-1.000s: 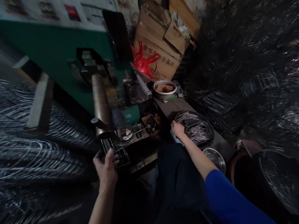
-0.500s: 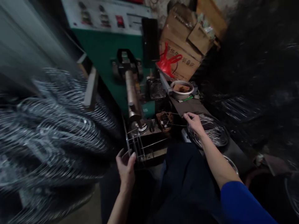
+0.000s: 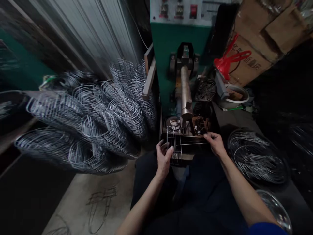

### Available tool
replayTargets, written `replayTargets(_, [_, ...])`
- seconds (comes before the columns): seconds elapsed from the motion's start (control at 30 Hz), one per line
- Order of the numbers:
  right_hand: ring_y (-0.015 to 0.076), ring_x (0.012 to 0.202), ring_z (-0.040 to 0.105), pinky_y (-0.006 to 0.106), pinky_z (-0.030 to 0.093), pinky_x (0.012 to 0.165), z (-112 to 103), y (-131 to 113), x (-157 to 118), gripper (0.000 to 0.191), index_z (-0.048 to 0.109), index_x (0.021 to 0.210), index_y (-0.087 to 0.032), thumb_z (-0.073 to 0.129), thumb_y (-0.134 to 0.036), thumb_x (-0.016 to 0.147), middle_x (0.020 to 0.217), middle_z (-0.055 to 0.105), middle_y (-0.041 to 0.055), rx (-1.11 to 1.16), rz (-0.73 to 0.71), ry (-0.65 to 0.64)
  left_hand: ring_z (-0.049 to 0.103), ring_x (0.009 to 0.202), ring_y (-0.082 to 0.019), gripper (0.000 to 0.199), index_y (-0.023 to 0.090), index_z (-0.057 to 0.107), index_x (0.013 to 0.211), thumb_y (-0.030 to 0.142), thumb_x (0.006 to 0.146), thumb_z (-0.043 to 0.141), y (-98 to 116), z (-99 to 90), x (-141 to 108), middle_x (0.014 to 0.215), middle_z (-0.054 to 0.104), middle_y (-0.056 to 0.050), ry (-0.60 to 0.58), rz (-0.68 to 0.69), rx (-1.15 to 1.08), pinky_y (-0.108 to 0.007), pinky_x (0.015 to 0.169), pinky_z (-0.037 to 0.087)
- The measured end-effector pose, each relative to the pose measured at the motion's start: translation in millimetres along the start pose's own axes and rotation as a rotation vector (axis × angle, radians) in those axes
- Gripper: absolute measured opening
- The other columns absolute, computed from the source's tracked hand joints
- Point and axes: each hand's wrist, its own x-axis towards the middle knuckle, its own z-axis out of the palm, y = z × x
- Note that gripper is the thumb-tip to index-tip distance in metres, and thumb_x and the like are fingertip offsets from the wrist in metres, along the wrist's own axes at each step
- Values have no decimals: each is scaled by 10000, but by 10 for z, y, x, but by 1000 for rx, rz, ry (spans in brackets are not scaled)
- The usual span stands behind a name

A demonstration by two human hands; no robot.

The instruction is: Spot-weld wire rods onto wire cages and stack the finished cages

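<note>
My left hand [image 3: 164, 159] is closed on a small wire frame [image 3: 181, 150] of thin crossed metal rods, gripping its left side between thumb and fingers. The frame stands in front of the round lower head [image 3: 173, 123] of a green machine [image 3: 162, 49]. Above that spot juts the machine's thick metal arm [image 3: 185, 86]. In a pinch, my right hand [image 3: 215, 144] holds the right end of a thin metal wire [image 3: 195, 144], which reaches left to the frame. Whether the wire touches the frame I cannot tell.
Bundles of bent wire loops [image 3: 105, 130] crowd the left side. On the right bench a round tray [image 3: 283, 166] holds many wires, with a metal bowl [image 3: 237, 103] behind it. A small box [image 3: 204, 125] sits beside the lower head. Wire pieces [image 3: 101, 197] lie on the floor.
My view has swung left, so the machine appears farther right. My right hand has come away from the wire tray, bringing the wire left toward the frame in my left hand.
</note>
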Motion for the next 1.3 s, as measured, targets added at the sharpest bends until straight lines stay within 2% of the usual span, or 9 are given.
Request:
replayTargets(0.17, [107,577,268,267,239,571,-72,35,94,547,400,528,-192,779,-519,749,566,314,-50,-56,30,-23,602,1125,-270,734,196,436,1334,504,752,760,-11,40,74,1269,605,-169,-6,-13,-10,-403,911,487])
replayTargets(0.3, [109,578,287,263,252,567,-119,47,170,528,442,537,-190,774,-548,737,568,343,-45,-88,54,-51,580,1174,-270,723,200,453,1331,484,749,774,-37,74,118,1254,615,-160,-10,10,-14,-418,980,453])
replayTargets(0.67, [106,589,256,260,243,570,-84,12,344,572,373,519,-196,782,-541,721,570,299,-51,-80,60,-71,577,1187,-272,717,198,444,1332,470,759,778,-38,132,294,1252,608,-160,-28,54,11,-437,1018,426])
replayTargets(1.03, [99,565,262,255,244,548,-42,62,461,590,395,498,-193,804,-588,658,549,303,-55,-67,55,-34,602,1133,-270,730,194,454,1309,478,730,795,-22,176,381,1225,617,-159,16,46,12,-412,949,473])
replayTargets(1.3, [115,555,330,268,318,563,-40,-7,498,551,483,507,-195,793,-631,636,535,388,-34,-110,38,-14,639,1038,-252,725,202,477,1303,458,715,815,26,227,391,1193,636,-152,48,52,23,-390,885,506])
